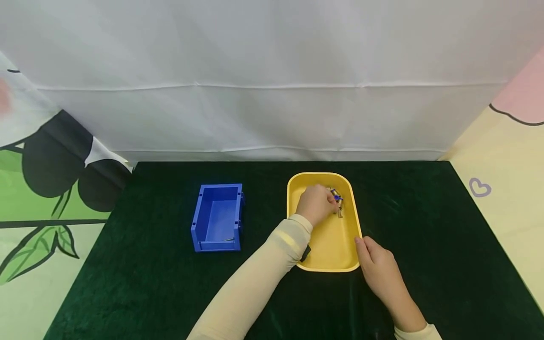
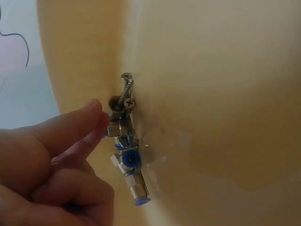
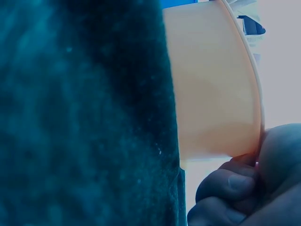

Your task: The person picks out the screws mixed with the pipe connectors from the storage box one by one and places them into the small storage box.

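My left hand (image 1: 315,204) reaches into the yellow tray (image 1: 331,257), its thumb and forefinger close together right at a heap of small metal parts along the tray wall. The heap shows metal pipe fittings (image 2: 137,184) with blue collars. Cross-head screws (image 2: 129,103) lie among them at the heap's upper end. I cannot tell whether the left fingertips pinch one of the parts. My right hand (image 1: 379,264) grips the tray's rim at its near right corner, with the thumb over the edge and the other fingers curled below it in the right wrist view.
A blue open-fronted bin (image 1: 217,246) stands to the left of the tray, with a small metal piece (image 1: 229,239) near its front. Both stand on a dark green cloth (image 1: 140,264). White fabric (image 1: 272,118) hangs behind the table, with printed cloth at both sides.
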Available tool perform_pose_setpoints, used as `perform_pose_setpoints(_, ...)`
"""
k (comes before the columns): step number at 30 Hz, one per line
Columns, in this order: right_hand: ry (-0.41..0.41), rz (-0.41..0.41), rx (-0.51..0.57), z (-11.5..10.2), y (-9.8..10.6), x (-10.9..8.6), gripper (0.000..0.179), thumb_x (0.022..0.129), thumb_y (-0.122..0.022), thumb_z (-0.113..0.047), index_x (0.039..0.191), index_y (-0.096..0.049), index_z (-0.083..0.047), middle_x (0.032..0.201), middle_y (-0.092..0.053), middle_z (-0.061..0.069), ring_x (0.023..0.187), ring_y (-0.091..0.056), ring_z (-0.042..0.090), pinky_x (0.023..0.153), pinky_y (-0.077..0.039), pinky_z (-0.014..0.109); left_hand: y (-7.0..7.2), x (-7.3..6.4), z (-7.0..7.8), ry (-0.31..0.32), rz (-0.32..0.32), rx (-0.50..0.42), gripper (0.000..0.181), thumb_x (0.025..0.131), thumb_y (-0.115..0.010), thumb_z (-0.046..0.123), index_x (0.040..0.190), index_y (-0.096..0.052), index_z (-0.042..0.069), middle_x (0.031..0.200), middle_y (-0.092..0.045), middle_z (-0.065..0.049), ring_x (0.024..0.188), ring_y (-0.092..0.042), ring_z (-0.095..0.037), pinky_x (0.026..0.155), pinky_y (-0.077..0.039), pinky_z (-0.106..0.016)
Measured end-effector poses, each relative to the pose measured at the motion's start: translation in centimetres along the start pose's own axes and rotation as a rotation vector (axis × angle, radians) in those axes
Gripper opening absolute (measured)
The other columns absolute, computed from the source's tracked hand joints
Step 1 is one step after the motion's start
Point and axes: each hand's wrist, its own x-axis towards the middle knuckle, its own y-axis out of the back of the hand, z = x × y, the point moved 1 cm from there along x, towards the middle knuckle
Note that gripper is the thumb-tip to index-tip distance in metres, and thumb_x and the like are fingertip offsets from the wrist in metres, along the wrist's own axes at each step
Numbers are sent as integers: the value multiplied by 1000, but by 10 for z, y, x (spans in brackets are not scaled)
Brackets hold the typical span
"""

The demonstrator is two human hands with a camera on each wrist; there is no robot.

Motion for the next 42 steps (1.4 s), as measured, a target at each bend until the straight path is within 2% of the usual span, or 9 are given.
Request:
perform_pose_setpoints(10,-22,-6,7,1,1,0,47,107,-35,-46,94,-59,-7,69,-50,5,58,-48,19,53,-41,28,-13,8,-1,31,-61,217,36,83,-82,32,59,-63,14,52,-50,5,50,-50,-9,50,-40,-20)
perform_pose_setpoints(13,-29,-7,9,3,1,0,47,107,-36,-45,94,-59,-7,68,-49,5,57,-48,19,52,-40,27,-18,8,1,20,-55,263,34,82,-82,34,62,-63,15,54,-50,4,54,-52,-9,55,-42,-20)
perform_pose_setpoints(18,-49,-16,8,4,1,0,47,106,-36,-46,94,-59,-7,69,-49,5,58,-48,19,52,-40,27,-22,8,2,-3,-17,346,22,85,-80,33,77,-69,15,67,-56,5,64,-54,-11,65,-46,-22)
perform_pose_setpoints(20,-63,-23,11,4,1,-1,47,106,-37,-46,95,-59,-7,70,-50,5,58,-49,19,53,-41,27,-21,8,1,-13,-8,362,20,87,-78,30,79,-68,15,69,-56,5,65,-54,-11,65,-46,-22)
perform_pose_setpoints(22,-75,-30,13,4,0,-2,46,106,-37,-46,95,-59,-7,70,-49,5,59,-48,19,53,-41,28,-20,7,0,-18,-11,363,21,88,-77,27,74,-66,15,65,-54,5,62,-53,-10,61,-44,-21)
perform_pose_setpoints(27,-77,-29,16,5,-1,-3,47,106,-36,-47,92,-57,-7,68,-47,5,57,-46,18,52,-39,28,-13,3,-4,-21,-21,291,38,87,-76,21,57,-53,15,50,-41,6,46,-44,-8,47,-37,-20)
perform_pose_setpoints(32,-88,-36,10,5,-2,-1,46,106,-36,-47,92,-57,-8,69,-48,5,57,-47,19,52,-40,27,-4,-2,-7,23,-34,102,44,86,-75,16,53,-46,13,45,-37,5,39,-39,-8,41,-33,-20)
perform_pose_setpoints(35,-90,-38,9,4,-2,1,44,107,-37,-45,94,-58,-8,70,-50,5,58,-49,19,53,-42,27,3,-7,-6,27,-32,27,44,87,-74,15,52,-46,12,45,-38,5,39,-40,-9,40,-33,-20)
perform_pose_setpoints(42,-90,-42,18,1,-1,1,43,107,-37,-44,95,-59,-8,70,-50,5,57,-49,19,53,-42,27,20,-21,5,-18,-15,-89,30,87,-77,22,62,-62,14,57,-56,4,51,-53,-10,49,-44,-20)
